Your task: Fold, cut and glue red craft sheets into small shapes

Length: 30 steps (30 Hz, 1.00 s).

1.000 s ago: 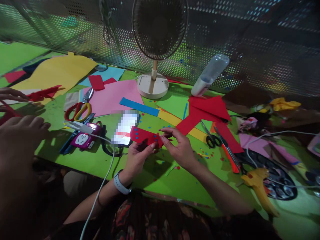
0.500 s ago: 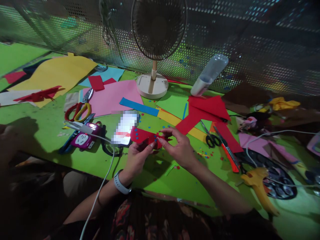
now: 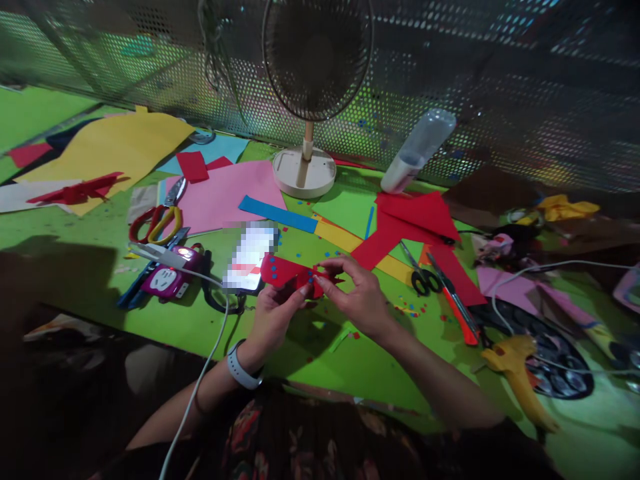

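Between my hands, above the green table, is a red paper cutout (image 3: 281, 271) dotted with small blue spots. My left hand (image 3: 277, 317) grips it from below, thumb pressed on its face. At its right end my right hand (image 3: 357, 293) has thumb and forefinger brought together on the paper's edge; any tiny piece between them is too small to make out. Just behind the cutout lies a lit phone (image 3: 245, 257), its screen blurred. Blue and red paper bits are scattered around.
A fan (image 3: 305, 170) stands at the back beside a leaning plastic bottle (image 3: 420, 150). Left are scissors (image 3: 159, 217) and a purple power socket (image 3: 170, 277) with a white cable. Right lie black scissors (image 3: 425, 280), a red cutter knife (image 3: 457, 303) and a yellow glue gun (image 3: 523, 373).
My hands and the red cutout stay almost still. At the left edge, another person's blurred hand has dropped out of the light, leaving a dark shape there.
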Motion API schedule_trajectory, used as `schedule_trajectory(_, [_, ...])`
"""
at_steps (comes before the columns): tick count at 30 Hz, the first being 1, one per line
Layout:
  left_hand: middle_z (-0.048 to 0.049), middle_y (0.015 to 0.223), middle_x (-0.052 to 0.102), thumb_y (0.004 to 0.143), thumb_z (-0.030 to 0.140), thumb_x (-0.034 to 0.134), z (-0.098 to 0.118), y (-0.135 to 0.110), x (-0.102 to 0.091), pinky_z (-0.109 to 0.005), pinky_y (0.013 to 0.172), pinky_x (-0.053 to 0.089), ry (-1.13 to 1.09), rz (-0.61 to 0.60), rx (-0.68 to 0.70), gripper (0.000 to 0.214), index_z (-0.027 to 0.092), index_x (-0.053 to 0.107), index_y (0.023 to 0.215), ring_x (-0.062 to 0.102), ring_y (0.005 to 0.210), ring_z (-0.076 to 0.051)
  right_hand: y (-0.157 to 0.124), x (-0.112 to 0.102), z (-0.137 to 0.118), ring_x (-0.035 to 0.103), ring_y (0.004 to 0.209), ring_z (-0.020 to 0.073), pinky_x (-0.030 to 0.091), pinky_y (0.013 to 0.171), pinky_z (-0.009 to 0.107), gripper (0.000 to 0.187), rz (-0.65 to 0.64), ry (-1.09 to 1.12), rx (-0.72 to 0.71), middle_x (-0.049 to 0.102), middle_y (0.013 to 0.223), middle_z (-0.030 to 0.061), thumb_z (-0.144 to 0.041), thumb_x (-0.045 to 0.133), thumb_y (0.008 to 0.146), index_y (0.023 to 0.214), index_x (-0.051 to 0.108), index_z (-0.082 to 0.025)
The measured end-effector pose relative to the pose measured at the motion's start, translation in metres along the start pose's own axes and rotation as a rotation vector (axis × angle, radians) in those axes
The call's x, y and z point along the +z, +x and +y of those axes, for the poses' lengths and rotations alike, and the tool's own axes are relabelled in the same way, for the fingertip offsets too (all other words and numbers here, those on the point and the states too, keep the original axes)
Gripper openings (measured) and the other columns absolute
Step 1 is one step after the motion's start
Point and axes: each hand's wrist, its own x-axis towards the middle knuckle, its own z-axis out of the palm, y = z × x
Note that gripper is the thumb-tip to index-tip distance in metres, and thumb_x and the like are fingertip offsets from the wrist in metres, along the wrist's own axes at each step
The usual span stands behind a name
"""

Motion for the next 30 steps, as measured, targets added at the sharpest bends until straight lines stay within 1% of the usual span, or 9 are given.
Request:
schedule_trajectory(4, [-0.0053, 0.095, 0.075, 0.073, 0.025, 0.078, 0.0001, 0.0003, -0.0001, -0.024, 0.066, 0.058, -0.001, -0.006, -0.008, 0.024, 0.019, 0.073, 0.096, 0.071, 0.08, -0.017, 0.0, -0.0002, 0.0006, 0.063, 0.08, 0.0153, 0.053, 0.078, 0.034, 0.016, -0.01, 0.023, 0.008, 0.067, 0.087, 0.0016, -0.028, 0.065, 0.084, 0.099, 0.063, -0.024])
schedule_trajectory(8, [-0.0054, 0.094, 0.076, 0.072, 0.025, 0.079, 0.0, 0.001, 0.0006, -0.022, 0.064, 0.058, 0.001, 0.01, 0.001, 0.025, 0.019, 0.073, 0.096, 0.071, 0.079, -0.016, 0.0004, -0.0008, -0.002, 0.063, 0.081, 0.0143, 0.054, 0.075, 0.031, 0.018, -0.024, 0.132, 0.048, 0.065, 0.088, 0.0017, -0.027, 0.064, 0.083, 0.101, 0.062, -0.022])
schedule_trajectory(14, [-0.0068, 0.094, 0.076, 0.071, 0.027, 0.08, 0.0008, 0.0002, 0.0005, -0.024, 0.064, 0.059, 0.025, 0.007, -0.013, 0.026, 0.018, 0.074, 0.094, 0.071, 0.078, -0.018, 0.0008, 0.0013, -0.0031, 0.063, 0.082, 0.0157, 0.055, 0.072, 0.032, 0.021, -0.033, 0.157, 0.124, 0.066, 0.089, 0.0025, -0.026, 0.065, 0.08, 0.1, 0.062, -0.022])
schedule_trajectory(24, [-0.0062, 0.096, 0.075, 0.073, 0.027, 0.078, 0.002, 0.0, 0.0015, -0.023, 0.065, 0.059, 0.014, 0.009, -0.001, 0.025, 0.018, 0.073, 0.096, 0.07, 0.078, -0.016, -0.0004, 0.0037, -0.0005, 0.062, 0.082, 0.0147, 0.055, 0.074, 0.031, 0.02, -0.042, 0.164, 0.111, 0.065, 0.091, 0.0022, -0.025, 0.064, 0.081, 0.1, 0.063, -0.023])
schedule_trajectory(30, [-0.0077, 0.098, 0.075, 0.071, 0.028, 0.079, 0.0003, 0.0001, 0.0004, -0.024, 0.063, 0.058, 0.011, 0.024, -0.006, 0.028, 0.018, 0.073, 0.097, 0.071, 0.08, -0.019, -0.0004, 0.003, 0.0, 0.063, 0.084, 0.0151, 0.055, 0.075, 0.031, 0.022, -0.042, 0.182, 0.114, 0.066, 0.092, 0.003, -0.027, 0.063, 0.082, 0.104, 0.062, -0.023])
